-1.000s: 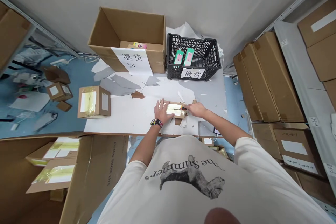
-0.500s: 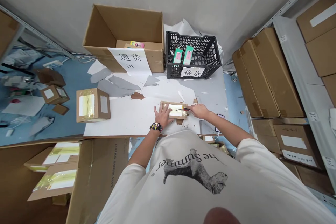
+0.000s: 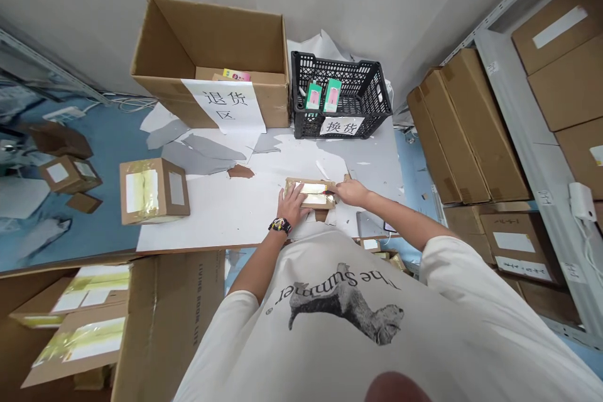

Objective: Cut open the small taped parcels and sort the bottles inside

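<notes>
Here's the left hand (image 3: 292, 203), spread wide and laid over the left end of a small carton (image 3: 315, 189), fingers fanned across the top and thumb along the near side, pressing rather than wrapping round it. A dark watch (image 3: 280, 225) sits at that wrist. Across at the carton's right end, the right hand (image 3: 351, 193) is curled tight, closed on a slim tool (image 3: 328, 192); most of it is buried in the fingers, so it looks like a cutter, but the view is too small to be sure. Its tip meets the strip of shiny tape (image 3: 311, 196) along the carton's top.

And the carton itself? Lying flat on the white tabletop (image 3: 226, 207), right of the middle and nearer the front edge than the back. Over by the left edge stands a bigger taped box (image 3: 155, 191), well apart from the hands. Along the back edge it's a large open box (image 3: 277, 107) to the left, with a black crate (image 3: 301, 129) just beside it, and in that crate 2 green-and-pink packs (image 3: 332, 95) lean side by side.
</notes>
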{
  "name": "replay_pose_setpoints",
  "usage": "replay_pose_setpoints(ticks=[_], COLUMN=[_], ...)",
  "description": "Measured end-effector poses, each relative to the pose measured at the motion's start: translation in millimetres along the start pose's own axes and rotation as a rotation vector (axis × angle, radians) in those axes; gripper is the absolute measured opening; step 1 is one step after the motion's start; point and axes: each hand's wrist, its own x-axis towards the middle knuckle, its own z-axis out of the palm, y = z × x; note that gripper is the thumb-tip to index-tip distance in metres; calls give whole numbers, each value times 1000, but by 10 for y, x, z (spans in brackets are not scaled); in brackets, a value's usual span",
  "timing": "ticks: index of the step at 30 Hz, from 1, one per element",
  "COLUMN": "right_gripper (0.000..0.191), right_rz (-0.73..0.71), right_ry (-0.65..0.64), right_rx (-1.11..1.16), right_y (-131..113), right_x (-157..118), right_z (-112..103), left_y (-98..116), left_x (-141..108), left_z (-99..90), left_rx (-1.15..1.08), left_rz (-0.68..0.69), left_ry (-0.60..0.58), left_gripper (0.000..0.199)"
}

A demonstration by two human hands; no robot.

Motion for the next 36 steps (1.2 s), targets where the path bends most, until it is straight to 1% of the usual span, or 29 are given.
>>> replay_pose_setpoints(ticks=[5, 10, 13, 15, 20, 25, 30, 33, 36], right_gripper=[49, 49, 49, 48, 41, 42, 45, 46, 46], right_rz=[37, 74, 74, 92, 195, 126, 200, 213, 167], right_ry=[-11, -19, -8, -8, -14, -18, 4, 35, 43], right_rx=[-29, -29, -20, -25, -50, -68, -37, -19, -13], right_y=[81, 2, -14, 0, 77, 70, 95, 93, 30], right_x=[-142, -141, -217, -306, -512, -610, -730, -735, -596], right_z=[24, 80, 93, 74, -16, -4, 43, 32, 28], left_y=[-3, -49, -34, -6, 33, -12, -64, -78, -73], left_x=[-13, -22, -41, -52, -43, -20, -27, -27, -20], left_z=[29, 74, 94, 99, 83, 87, 147, 176, 184], left_rx=[-14, -14, -27, -28, -12, -2, 74, 102, 114], left_rz=[2, 21, 36, 31, 16, 32, 69, 80, 72], left_ry=[11, 38, 51, 49, 26, 42, 69, 84, 87], left_gripper=[43, 40, 42, 43, 41, 41, 39, 38, 39])
